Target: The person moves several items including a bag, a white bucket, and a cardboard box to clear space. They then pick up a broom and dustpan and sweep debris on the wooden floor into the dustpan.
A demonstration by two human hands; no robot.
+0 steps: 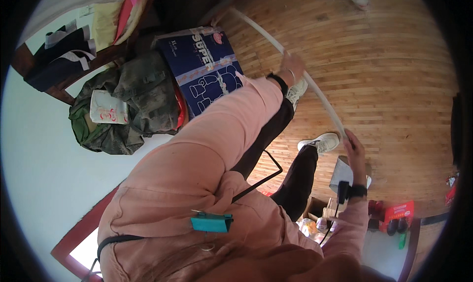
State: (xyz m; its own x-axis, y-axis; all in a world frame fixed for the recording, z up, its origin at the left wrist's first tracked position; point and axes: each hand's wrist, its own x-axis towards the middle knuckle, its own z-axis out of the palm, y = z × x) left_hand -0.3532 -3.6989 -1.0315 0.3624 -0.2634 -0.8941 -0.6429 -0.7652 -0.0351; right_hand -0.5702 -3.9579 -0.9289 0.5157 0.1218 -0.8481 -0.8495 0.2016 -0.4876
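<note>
Wood floor [394, 60] lies open from 12 to 3 o'clock; blue box [204, 67] and green bag [128, 104] crowd 10 o'clock. The long white strip [315, 87] arcs overhead-to-right; left hand [293, 65] grips its middle, right hand [355, 151] pinches its lower end. Flexed so, it might snap or whip loose, I judge; feet [320, 143] stand just beneath.

A long white strip [315, 87] is held in both hands above a wooden floor [394, 65].

The left hand [291, 65] is closed around the strip's upper part, the right hand [355, 151] around its lower end. White shoes [321, 143] are seen below; a blue printed box [209, 70] and a green bag [133, 104] lie near the wall.
</note>
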